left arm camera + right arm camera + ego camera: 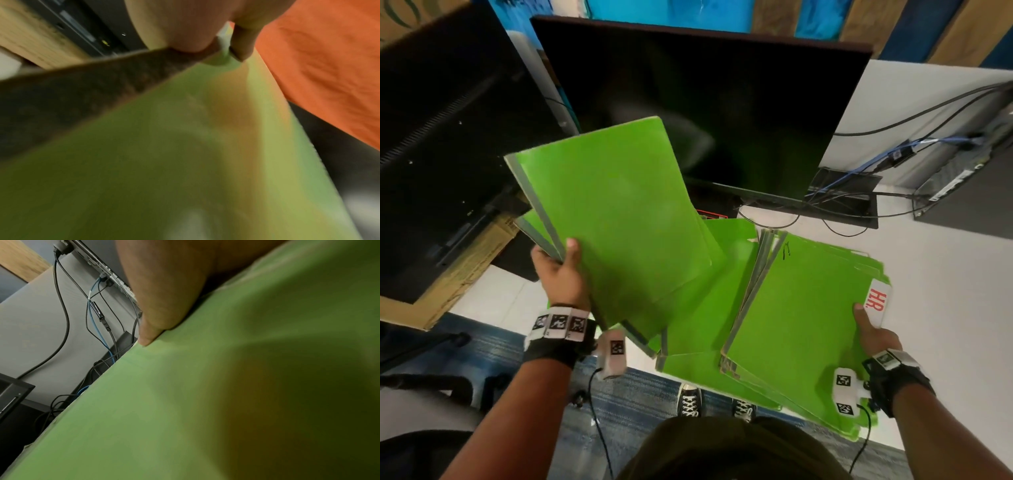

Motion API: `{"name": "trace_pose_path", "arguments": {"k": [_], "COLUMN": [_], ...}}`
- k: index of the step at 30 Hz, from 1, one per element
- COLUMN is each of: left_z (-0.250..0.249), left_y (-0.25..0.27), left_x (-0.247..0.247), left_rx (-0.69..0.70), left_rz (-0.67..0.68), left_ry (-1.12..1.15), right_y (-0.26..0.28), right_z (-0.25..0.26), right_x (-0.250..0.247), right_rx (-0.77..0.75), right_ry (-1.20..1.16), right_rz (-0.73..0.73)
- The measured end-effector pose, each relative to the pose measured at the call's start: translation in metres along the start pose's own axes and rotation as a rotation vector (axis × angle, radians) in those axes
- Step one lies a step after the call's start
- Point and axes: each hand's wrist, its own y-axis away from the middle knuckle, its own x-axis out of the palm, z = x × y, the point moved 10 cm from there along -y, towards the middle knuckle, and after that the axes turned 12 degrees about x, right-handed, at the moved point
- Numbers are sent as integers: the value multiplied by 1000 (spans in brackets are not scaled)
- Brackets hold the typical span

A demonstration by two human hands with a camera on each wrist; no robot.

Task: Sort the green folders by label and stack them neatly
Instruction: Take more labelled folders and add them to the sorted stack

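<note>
Two folder groups in hand. Left hand [563, 274] gripping raised green folders [619, 212] at their lower left corner, thumb on top, fingers underneath; folders tilted above the white desk [945, 291], in front of a dark monitor [705, 102]. Right hand [873, 334] holding a second folder stack [801, 318] at its right edge, thumb pressed beside a white label [878, 303] reading "HR". More loose folders [726, 274] lying flat between both groups.
</note>
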Motion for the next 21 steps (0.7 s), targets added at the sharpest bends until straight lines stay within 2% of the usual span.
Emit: {"name": "trace_pose_path", "arguments": {"k": [3, 6, 9, 14, 16, 19, 21], "left_z": [-24, -39, -44, -35, -16, 22, 47], "left_y": [-11, -1, 32, 106, 130, 158, 176], "left_x": [17, 65, 127, 213, 234, 253, 257], "left_rx": [52, 29, -40, -73, -92, -70, -142], "left_rz": [121, 294, 512, 810, 886, 981, 1007], "left_ry": [77, 194, 234, 211, 155, -62, -191], "right_y": [-1, -3, -4, -3, -2, 0, 2], "right_z": [0, 0, 1, 2, 2, 2, 2], "right_x": [0, 0, 0, 0, 0, 0, 0], "right_rx": [-7, -3, 2, -7, -8, 3, 22], "right_ry": [-4, -11, 3, 46, 60, 80, 70], "right_rz": [-4, -2, 31, 73, 92, 114, 120]}}
